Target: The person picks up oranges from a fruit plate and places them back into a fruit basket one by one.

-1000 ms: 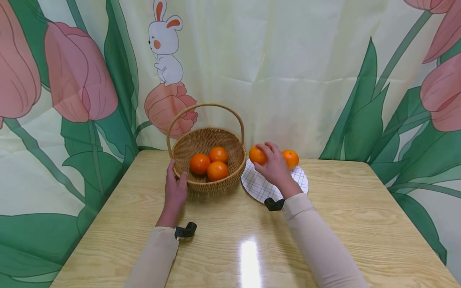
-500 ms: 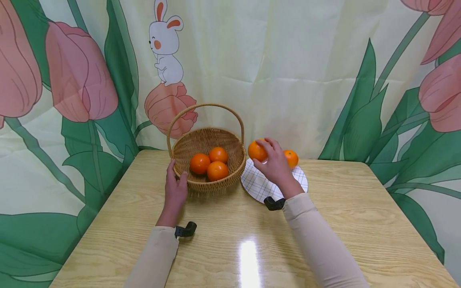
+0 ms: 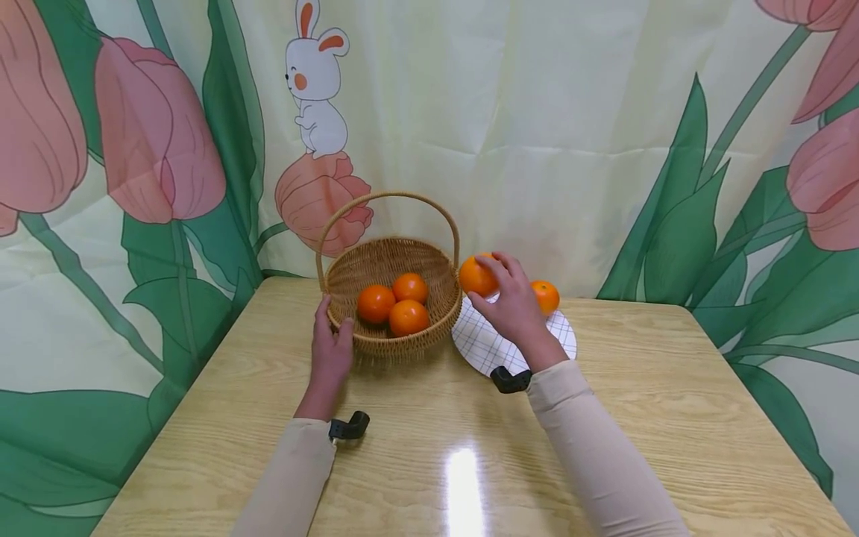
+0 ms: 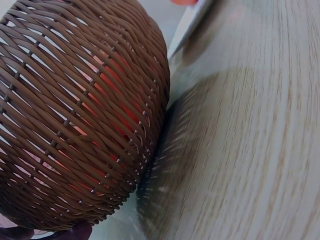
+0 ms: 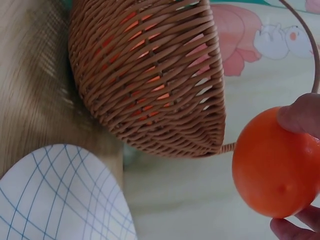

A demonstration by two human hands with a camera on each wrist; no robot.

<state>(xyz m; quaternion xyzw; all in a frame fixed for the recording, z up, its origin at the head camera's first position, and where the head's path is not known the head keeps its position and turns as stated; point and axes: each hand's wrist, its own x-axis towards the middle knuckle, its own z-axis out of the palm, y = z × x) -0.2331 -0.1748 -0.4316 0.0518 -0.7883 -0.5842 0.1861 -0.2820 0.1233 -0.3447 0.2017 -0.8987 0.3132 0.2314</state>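
Observation:
A wicker basket [image 3: 389, 343] with a tall arched handle holds several oranges [image 3: 408, 318] at the back of the table. At its left front rim my left hand [image 3: 332, 350] grips the wicker, thumb toward the inside; only dark fingertips show low in the left wrist view. My right hand [image 3: 513, 309] holds an orange [image 5: 275, 165] between thumb and fingers, just right of the basket's rim. That orange is in the air above a round white plate [image 3: 479, 343] with blue grid lines. Another orange [image 3: 545, 297] sits on the plate, partly behind my right hand.
The light wood table [image 3: 658, 418] reaches forward to a curtain [image 3: 564, 149] printed with tulips and a rabbit, close behind the basket and plate. The basket's handle [image 3: 401, 194] arches above its opening.
My right hand has lifted the orange up from the plate and a little left toward the basket. My left hand stays at the basket rim. The head view has shifted slightly.

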